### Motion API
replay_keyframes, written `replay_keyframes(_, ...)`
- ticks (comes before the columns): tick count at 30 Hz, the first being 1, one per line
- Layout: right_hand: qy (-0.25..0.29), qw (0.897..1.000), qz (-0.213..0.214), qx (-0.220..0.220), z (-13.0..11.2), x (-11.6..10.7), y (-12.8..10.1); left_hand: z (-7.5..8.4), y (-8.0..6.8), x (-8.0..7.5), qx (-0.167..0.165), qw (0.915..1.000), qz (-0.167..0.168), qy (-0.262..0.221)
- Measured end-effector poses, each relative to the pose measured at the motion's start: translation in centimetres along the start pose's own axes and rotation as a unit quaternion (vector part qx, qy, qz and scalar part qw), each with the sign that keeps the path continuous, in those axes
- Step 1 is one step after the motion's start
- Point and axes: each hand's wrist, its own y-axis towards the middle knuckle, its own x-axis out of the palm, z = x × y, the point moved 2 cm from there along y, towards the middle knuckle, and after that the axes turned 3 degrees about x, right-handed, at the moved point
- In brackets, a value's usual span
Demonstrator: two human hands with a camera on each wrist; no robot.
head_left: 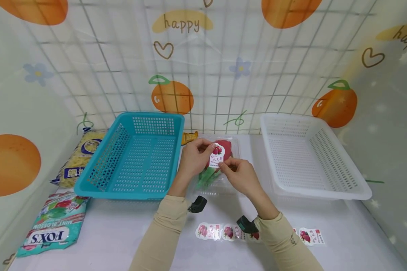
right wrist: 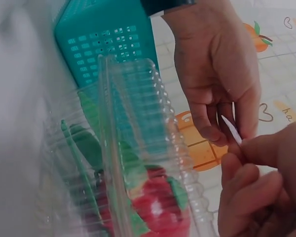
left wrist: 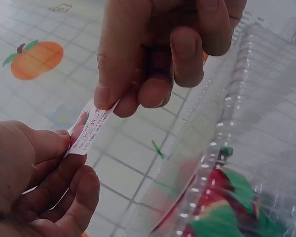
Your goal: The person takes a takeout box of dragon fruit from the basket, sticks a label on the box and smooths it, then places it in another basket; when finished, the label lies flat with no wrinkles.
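We see a teal basket (head_left: 135, 158), a white basket (head_left: 312, 158), a white sticker (head_left: 217, 156) printed red, and orange-patterned grid wallpaper (head_left: 203, 75).

A white tabletop (head_left: 122, 233) runs out ahead, pale and evenly lit, with only soft shadows on it. Behind it rises a backdrop wall (head_left: 224, 56) in a cream tile-grid print, dotted with big oranges (head_left: 172, 97), small blue flowers (head_left: 240, 67), outlined hearts (head_left: 163, 49) and the word "happy" on a yellow patch (head_left: 182, 22). A thin wire grid (head_left: 220, 94) stands in front of that print. The same cheerful pattern wraps round on the left wall (head_left: 13, 124), with another large orange (head_left: 11, 165) on it, and on the right wall (head_left: 393, 113), which looks a little greyer and shows faint stars. The light is bright and diffuse throughout.
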Motion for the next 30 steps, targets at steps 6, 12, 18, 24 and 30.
replay_keyframes(6, -0.023, 0.999, 0.023, -0.013, -0.4, 0.0, 0.0, -0.4, 0.4, 0.1, 0.005, 0.9999, 0.010, 0.012)
replay_keyframes(12, -0.044, 0.997, 0.052, -0.019, -0.5, 0.4, 0.0, -0.6, 0.6, 0.2, 0.003, 0.9995, 0.016, 0.026)
replay_keyframes(18, -0.074, 0.994, 0.072, -0.029, -0.5, 0.6, -0.1, -0.6, 0.8, 0.3, -0.015, 0.9992, 0.016, 0.032)
replay_keyframes(24, -0.091, 0.994, 0.061, -0.024, -0.6, 0.9, 0.1, -0.9, 0.8, 0.5, -0.018, 0.9988, 0.016, 0.042)
replay_keyframes(30, -0.100, 0.992, 0.067, -0.030, -0.6, 1.0, 0.3, -1.3, 1.0, 0.8, -0.009, 0.9985, 0.025, 0.047)
